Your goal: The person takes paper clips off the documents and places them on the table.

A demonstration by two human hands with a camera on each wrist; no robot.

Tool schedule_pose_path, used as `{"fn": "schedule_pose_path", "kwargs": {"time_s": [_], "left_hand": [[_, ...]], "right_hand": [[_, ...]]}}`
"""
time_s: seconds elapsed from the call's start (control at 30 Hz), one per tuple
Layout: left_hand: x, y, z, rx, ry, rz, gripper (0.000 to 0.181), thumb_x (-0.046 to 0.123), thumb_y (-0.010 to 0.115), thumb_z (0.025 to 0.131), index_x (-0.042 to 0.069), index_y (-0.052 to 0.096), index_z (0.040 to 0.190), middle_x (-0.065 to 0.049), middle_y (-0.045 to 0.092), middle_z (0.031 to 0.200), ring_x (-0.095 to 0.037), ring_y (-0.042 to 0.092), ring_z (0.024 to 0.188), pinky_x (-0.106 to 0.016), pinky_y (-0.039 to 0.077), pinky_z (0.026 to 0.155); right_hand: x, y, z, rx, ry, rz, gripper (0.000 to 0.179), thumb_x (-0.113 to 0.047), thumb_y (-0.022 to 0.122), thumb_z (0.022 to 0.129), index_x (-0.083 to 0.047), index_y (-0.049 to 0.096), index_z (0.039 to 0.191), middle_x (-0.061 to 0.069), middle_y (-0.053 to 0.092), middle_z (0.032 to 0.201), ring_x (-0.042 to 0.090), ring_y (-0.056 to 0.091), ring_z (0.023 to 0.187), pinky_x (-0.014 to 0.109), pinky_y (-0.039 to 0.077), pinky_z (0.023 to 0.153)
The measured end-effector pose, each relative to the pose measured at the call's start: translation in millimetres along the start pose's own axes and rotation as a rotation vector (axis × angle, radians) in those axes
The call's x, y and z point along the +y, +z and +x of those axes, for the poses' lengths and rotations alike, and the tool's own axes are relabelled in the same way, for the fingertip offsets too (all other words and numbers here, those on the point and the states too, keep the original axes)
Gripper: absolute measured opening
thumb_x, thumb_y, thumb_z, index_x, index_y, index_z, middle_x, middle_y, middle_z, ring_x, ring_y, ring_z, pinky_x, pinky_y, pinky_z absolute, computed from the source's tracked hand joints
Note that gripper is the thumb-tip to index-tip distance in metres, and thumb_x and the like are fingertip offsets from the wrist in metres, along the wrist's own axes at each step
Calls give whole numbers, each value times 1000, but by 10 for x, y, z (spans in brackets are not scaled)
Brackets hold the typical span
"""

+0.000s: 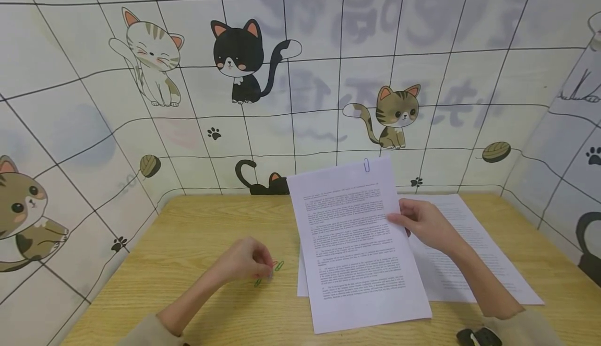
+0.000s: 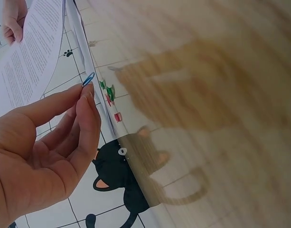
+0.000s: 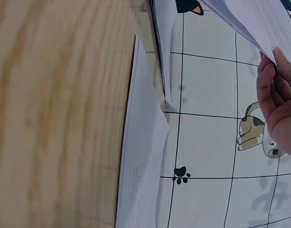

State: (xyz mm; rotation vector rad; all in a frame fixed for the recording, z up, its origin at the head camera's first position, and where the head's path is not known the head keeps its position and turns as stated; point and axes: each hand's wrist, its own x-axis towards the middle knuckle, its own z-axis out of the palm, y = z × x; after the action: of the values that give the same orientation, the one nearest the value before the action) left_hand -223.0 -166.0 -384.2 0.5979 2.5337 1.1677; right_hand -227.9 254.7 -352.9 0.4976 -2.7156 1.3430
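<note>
A sheaf of printed paper (image 1: 357, 252) stands raised and tilted over the table, with a pale blue paper clip (image 1: 367, 165) on its top edge. My right hand (image 1: 424, 223) pinches its right edge between thumb and fingers, as the right wrist view also shows. My left hand (image 1: 246, 261) is to the left of the sheaf. Between its thumb and forefinger it pinches a blue paper clip (image 2: 89, 79), clear in the left wrist view. Several green and red paper clips lie by that hand, among them a green paper clip (image 1: 279, 266) and a red one (image 2: 117, 117).
More printed sheets (image 1: 462, 252) lie flat on the wooden table (image 1: 188, 231) at the right, behind my right forearm. Another white sheet (image 1: 302, 273) shows under the raised sheaf's left edge. A wall covering with cartoon cats (image 1: 239, 59) rises behind and beside the table.
</note>
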Motion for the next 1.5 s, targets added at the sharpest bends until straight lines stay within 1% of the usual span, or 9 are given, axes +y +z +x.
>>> {"fn": "schedule_pose_path", "kwargs": {"time_s": [0.13,0.27,0.47,0.7,0.83,0.97,1.17,1.37,1.5], "left_hand": [[-17,11,18,-18,6,2,12,0,79,81,5,70,77,-1,67,69,-12,59,61,-27,50,56],[-20,23,19,-38,-10,8,10,-1,78,83,3,70,78,-2,68,69,-13,59,60,-27,50,55],[-14,25,2,-31,4,5,11,-4,76,83,2,69,77,-4,68,69,-14,59,59,-30,53,55],[-30,-1,0,-17,7,24,11,-2,78,83,3,69,77,-1,65,71,-15,59,61,-33,54,56],[-20,-48,-7,-1,14,27,9,-1,76,84,3,70,79,-1,65,72,-16,60,62,-31,54,57],[30,-133,-20,24,21,22,5,2,74,87,2,70,83,-3,65,71,-15,59,62,-29,51,58],[118,-237,-16,82,33,21,4,6,72,90,3,70,89,-7,68,76,-15,60,66,-31,51,62],[191,-256,25,115,53,19,6,10,72,92,4,70,92,-8,68,80,-16,60,68,-30,50,63],[248,-242,71,143,55,4,8,13,72,93,5,71,94,-5,69,80,-16,62,69,-31,51,64]], "right_hand": [[5,-4,2,2,-4,-2,19,-14,67,98,0,65,112,5,72,88,19,63,69,26,44,56],[2,-3,5,2,-8,0,17,-14,67,98,-1,65,109,5,72,88,19,62,69,26,44,56],[-3,2,4,-1,-2,8,17,-14,67,98,-1,65,109,5,72,88,20,63,69,26,44,55],[10,6,4,0,-2,4,18,-15,67,98,-1,65,110,4,72,87,19,62,69,27,44,56],[17,7,8,-4,-7,8,17,-15,67,98,-1,65,108,4,72,86,19,62,69,26,43,55],[22,7,9,-4,-7,7,16,-15,67,98,-1,65,107,4,72,86,19,62,69,27,44,56],[33,13,17,-8,-1,5,15,-14,67,98,-1,65,106,4,72,86,19,62,69,27,45,57],[32,11,22,-3,-3,-11,14,-14,67,98,-2,65,104,4,72,85,19,62,69,25,43,57],[27,12,21,-3,1,-11,14,-15,67,98,-2,65,103,4,71,84,19,62,69,25,43,57]]}}
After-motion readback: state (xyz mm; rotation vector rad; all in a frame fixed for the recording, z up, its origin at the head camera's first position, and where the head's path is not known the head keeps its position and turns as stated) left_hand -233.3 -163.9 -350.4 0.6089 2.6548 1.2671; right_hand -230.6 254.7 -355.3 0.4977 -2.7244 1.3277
